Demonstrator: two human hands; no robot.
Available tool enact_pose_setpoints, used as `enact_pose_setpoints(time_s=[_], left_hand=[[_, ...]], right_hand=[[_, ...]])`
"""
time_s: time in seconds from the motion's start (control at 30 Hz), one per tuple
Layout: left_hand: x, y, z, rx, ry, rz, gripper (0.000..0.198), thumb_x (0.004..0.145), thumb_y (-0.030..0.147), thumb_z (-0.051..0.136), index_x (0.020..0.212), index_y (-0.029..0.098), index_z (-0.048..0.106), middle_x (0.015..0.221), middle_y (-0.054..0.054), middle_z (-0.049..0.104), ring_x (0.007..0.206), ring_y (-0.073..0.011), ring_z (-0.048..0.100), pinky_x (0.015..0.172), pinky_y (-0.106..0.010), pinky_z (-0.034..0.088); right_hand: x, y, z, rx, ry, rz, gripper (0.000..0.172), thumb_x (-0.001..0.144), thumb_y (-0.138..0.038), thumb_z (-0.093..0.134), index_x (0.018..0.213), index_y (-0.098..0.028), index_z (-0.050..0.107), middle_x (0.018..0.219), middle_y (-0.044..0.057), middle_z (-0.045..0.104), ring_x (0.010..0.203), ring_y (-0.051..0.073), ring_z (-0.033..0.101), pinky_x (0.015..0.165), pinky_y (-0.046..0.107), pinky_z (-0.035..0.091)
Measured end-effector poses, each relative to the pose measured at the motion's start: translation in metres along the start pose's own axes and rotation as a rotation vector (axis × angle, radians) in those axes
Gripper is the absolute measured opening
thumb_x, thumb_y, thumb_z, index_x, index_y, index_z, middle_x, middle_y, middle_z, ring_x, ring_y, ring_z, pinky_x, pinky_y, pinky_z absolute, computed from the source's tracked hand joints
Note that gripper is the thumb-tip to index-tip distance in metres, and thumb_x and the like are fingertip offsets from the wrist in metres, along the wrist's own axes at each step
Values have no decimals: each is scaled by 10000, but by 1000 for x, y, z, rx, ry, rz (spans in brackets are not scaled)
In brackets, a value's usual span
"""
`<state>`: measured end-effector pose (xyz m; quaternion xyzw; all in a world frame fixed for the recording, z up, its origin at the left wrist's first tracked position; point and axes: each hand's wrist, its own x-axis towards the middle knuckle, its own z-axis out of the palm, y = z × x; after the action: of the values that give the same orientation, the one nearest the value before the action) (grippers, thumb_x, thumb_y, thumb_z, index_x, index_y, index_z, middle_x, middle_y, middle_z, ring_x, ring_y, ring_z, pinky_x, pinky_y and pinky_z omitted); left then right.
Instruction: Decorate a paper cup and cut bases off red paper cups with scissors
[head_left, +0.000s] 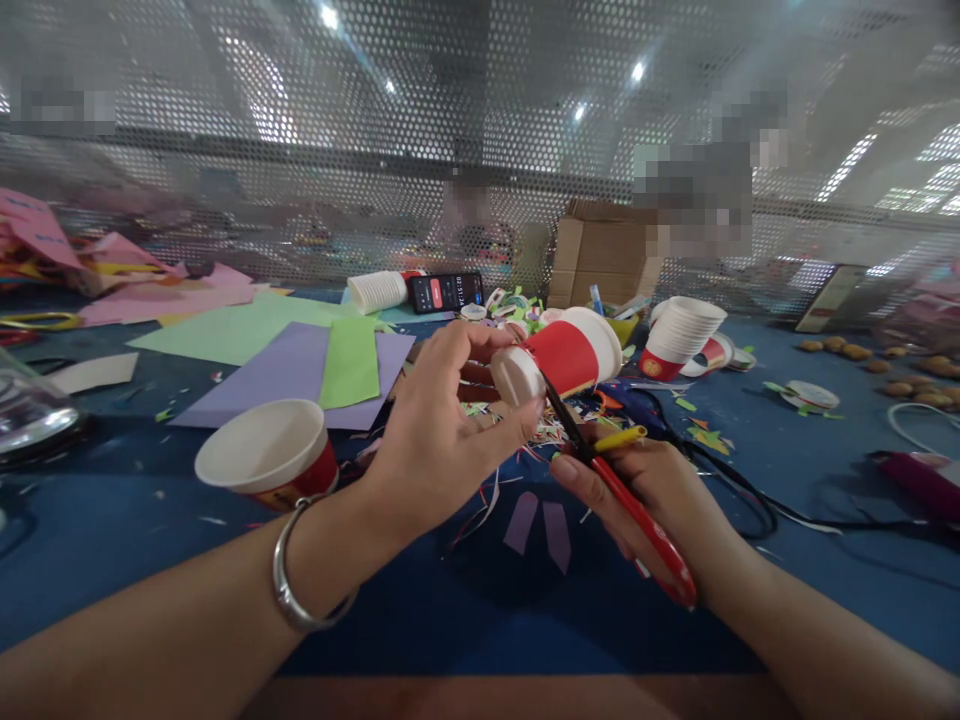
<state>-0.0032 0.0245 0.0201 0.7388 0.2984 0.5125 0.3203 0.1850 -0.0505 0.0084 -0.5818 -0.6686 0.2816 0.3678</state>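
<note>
My left hand (442, 420), with a silver bangle at the wrist, grips a red and white paper cup (574, 352) near its base. The cup lies tilted on its side in the air, its rim pointing right. In my right hand (660, 480) is a pair of red-handled scissors (637, 520); their dark blades touch the cup close to its base. A yellow piece (622, 438) sticks out by the right fingers; I cannot tell whether it belongs to the scissors. Below the hands lie two purple paper strips (556, 535). Left of them stands another paper cup (262, 450).
Purple paper (255, 375) and a green strip (351, 360) lie at left. A phone (448, 292) stands behind, near a cardboard box (600, 255). Stacked cups (682, 335), a black cable (742, 490) and walnut-like things (919, 390) are at right. Paper scraps litter the middle.
</note>
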Motion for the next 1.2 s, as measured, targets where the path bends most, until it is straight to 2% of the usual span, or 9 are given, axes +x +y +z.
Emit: enact_pose_setpoints(time_s=[0.1,0.2,0.37,0.47,0.63,0.77,0.87,0.97,1.2], left_hand=[[-3,1,4,1,-24,-66,445,782,302,796,1136,179,555,1128,-97,675,860,-188,688,734,-339,610],[-5,2,6,-1,-39,-82,422,794,317,785,1123,176,562,1075,-90,678,853,-194,688,720,-346,610],[-7,2,7,-38,-42,-86,400,799,311,778,1107,163,572,1179,-129,635,866,-185,684,742,-352,619],[-8,3,6,-37,-49,-52,391,804,310,773,1115,164,586,1201,-130,618,904,-188,681,772,-352,622],[-9,2,5,34,-28,1,375,813,296,756,1136,178,604,1172,-113,614,959,-209,670,778,-357,625],[-10,2,6,118,-8,45,377,819,284,744,1156,168,617,1191,-116,594,1006,-223,657,799,-364,626],[-11,4,7,176,-11,92,385,825,251,732,1184,155,631,1176,-108,583,1020,-219,649,840,-371,622],[-13,5,8,184,-11,137,392,835,228,724,1206,144,629,1158,-100,575,996,-196,649,838,-347,623],[-14,6,8,186,-6,151,386,836,229,726,1200,139,635,1151,-97,579,1000,-190,656,832,-333,630]], right_hand=[[0,1,-1,8,-5,10,422,884,-553,677,648,-218,575,360,-70,441,304,100,402,342,234,311],[0,1,-2,8,-24,4,442,887,-555,673,623,-217,565,361,-62,442,318,105,430,349,229,322],[-1,2,-2,7,-14,15,457,899,-578,641,616,-224,585,349,-51,446,318,122,445,347,238,331],[-2,2,-2,14,-16,34,450,908,-565,634,615,-229,571,332,-56,436,287,116,410,335,242,319],[-5,2,-2,32,-22,57,354,893,-536,666,722,-230,616,348,-71,450,275,117,402,333,245,309],[-4,2,-1,34,-20,52,448,889,-561,657,589,-241,564,336,-44,447,313,137,451,359,254,334],[-3,1,0,32,-31,55,507,897,-575,640,534,-242,523,327,-42,433,305,125,438,351,247,324],[-5,2,1,43,-41,53,541,911,-582,616,519,-233,487,332,-50,424,278,97,399,329,230,305],[-7,2,3,139,-55,144,540,872,-609,643,549,-212,471,404,-57,433,288,75,419,297,185,291]])
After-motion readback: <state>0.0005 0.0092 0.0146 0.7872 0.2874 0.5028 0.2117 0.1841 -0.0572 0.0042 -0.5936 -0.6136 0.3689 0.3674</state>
